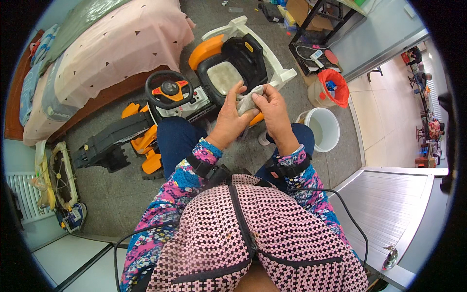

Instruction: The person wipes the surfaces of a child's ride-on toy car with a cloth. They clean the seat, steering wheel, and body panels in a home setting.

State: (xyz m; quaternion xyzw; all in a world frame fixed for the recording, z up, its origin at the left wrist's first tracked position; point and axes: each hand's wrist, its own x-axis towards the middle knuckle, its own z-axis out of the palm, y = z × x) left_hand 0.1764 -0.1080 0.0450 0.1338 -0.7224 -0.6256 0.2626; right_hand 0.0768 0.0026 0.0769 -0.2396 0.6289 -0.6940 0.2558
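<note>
A grey cloth is pinched between my two hands, above the seat side of a toy ride-on vehicle. My left hand holds its left and lower part, the thumb bent in towards it. At its right edge, the thumb and fingers of my right hand grip it. Below and beyond them is the orange and black toy vehicle's seat with a pale, worn-looking pad. Its black steering wheel stands left of my hands, and a dark grey front loader arm reaches further left.
Right of my knee stands a white bucket with liquid in it. Behind it is a bin with a red liner. A bed with a pink cover lies at upper left, an open door at lower right.
</note>
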